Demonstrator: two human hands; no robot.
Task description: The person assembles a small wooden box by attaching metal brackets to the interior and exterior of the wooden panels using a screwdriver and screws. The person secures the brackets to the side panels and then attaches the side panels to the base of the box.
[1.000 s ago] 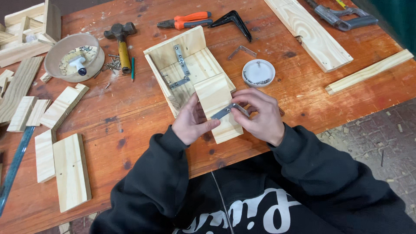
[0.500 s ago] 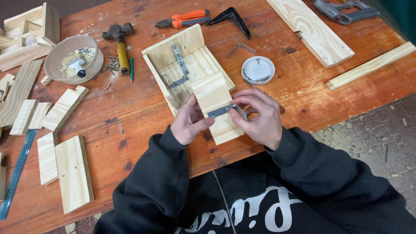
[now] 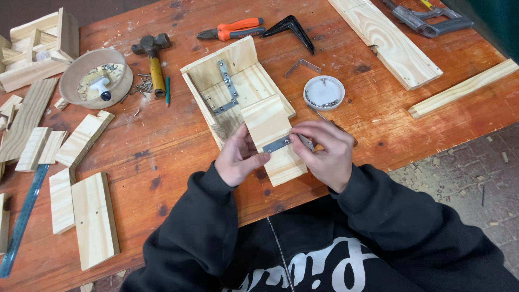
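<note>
A small pine panel (image 3: 270, 130) lies over the near side of an open wooden box (image 3: 230, 86) that has metal brackets screwed inside. My left hand (image 3: 238, 157) presses on the panel's left edge, its thumb touching a flat metal bracket (image 3: 281, 143) laid across the panel. My right hand (image 3: 324, 151) pinches the bracket's right end with fingertips and thumb. Both sleeves are black.
A hammer (image 3: 154, 59), green pencil (image 3: 167, 89) and loose nails lie left of the box, beside a bowl (image 3: 94, 81). Pliers (image 3: 232, 30), a black angle bracket (image 3: 294, 30), a white lid with hardware (image 3: 323, 92), wood offcuts (image 3: 81, 216), a ruler (image 3: 21, 221) and planks (image 3: 394, 43) surround.
Both hands stay on the bracket and panel with only small finger shifts; the view has tilted slightly.
</note>
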